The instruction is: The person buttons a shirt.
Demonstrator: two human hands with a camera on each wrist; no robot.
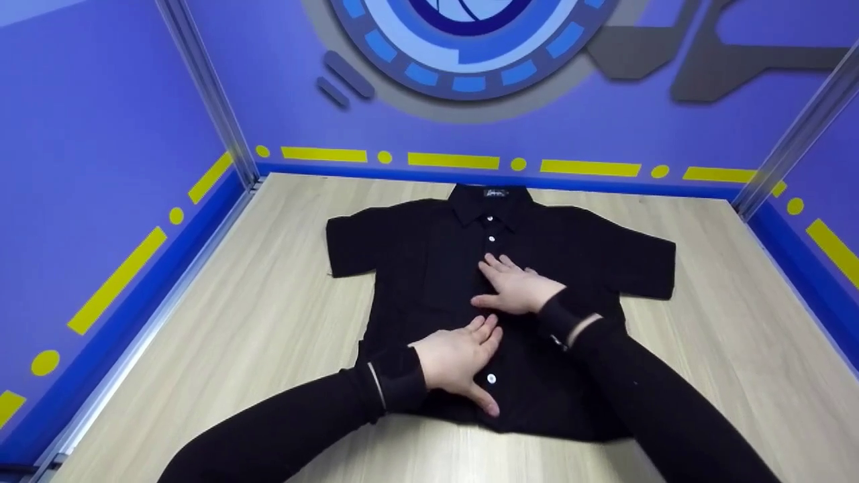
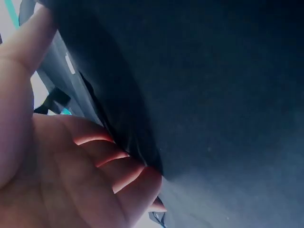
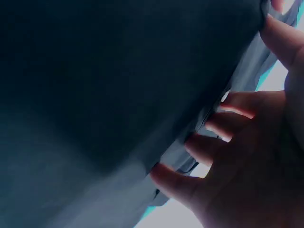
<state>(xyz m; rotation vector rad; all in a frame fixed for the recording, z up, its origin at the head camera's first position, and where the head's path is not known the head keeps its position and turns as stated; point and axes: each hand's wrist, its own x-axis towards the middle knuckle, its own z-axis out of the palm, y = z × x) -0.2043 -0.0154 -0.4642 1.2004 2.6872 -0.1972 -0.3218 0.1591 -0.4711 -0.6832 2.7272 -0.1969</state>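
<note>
A black short-sleeved shirt (image 1: 429, 261) lies spread front up, its collar (image 1: 470, 201) at the far side and its hem toward me. White buttons (image 1: 492, 379) run down the middle. My left hand (image 1: 456, 359) rests on the lower front, fingers extended and thumb spread beside a button. Higher up and to the right, my right hand (image 1: 523, 290) touches the front near the button line, fingers spread. Both wrist views show fingertips of the left hand (image 2: 90, 175) and right hand (image 3: 237, 147) against the dark cloth. Neither hand grips the fabric.
The shirt lies on a light wood-grain table (image 1: 282, 322). Blue panels with yellow markings stand at the back (image 1: 429, 127), left (image 1: 100, 168) and right, joined by metal corner posts (image 1: 208, 87). The collar reaches close to the back panel.
</note>
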